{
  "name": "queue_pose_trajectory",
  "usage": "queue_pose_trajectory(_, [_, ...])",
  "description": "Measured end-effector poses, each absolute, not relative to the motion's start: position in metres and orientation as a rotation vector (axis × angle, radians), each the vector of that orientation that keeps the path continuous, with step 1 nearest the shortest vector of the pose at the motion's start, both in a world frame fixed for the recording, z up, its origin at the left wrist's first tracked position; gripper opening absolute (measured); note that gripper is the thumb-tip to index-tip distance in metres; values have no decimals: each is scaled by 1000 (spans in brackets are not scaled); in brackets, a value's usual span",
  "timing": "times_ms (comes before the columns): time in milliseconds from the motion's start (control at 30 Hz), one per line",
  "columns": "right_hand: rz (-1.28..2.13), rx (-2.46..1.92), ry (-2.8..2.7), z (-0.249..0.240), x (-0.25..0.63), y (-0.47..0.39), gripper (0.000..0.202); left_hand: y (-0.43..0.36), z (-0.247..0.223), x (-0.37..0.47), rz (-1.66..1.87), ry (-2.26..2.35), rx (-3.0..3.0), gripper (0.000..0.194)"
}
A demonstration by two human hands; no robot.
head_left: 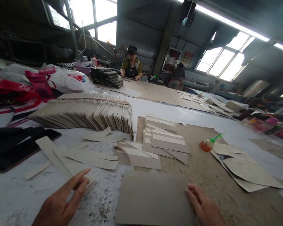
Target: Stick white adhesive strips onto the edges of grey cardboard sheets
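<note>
A flat grey-beige cardboard sheet (pixel 153 197) lies in front of me at the lower middle. My right hand (pixel 204 204) is at its right edge, fingers curled together and gripping that edge. To the left, my left hand (pixel 64 197) hovers over the white tabletop with thumb and fingers apart, holding nothing I can see. Close above it are loose pale card strips (pixel 91 158), overlapping at angles. Beyond the sheet sit several small stacked card pieces (pixel 168 141), each with a lighter band. Motion blurs the area just beside my left fingertips.
A long leaning row of cut card pieces (pixel 85 113) stands at the left, behind a black phone (pixel 25 150). On the right are a glue bottle (pixel 206 145) with a green nozzle and curved card pieces (pixel 250 169). A co-worker (pixel 131 66) sits across the table.
</note>
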State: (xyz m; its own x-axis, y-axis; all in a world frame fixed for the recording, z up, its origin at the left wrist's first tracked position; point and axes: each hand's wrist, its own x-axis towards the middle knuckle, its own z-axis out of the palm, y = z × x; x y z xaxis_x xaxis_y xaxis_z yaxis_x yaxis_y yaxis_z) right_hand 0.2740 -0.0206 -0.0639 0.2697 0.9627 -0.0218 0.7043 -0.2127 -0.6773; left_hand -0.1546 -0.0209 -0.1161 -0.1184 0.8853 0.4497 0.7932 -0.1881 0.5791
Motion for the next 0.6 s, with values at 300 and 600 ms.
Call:
queue_pose_trajectory(300, [262,-1725,-2397,-42,147,108,25,6,-113,-84,1192,1354,2440,32])
queue_pose_trajectory(600, [201,-1800,-2359,-78,90,164,17,21,-113,-90,963,1210,2555,37])
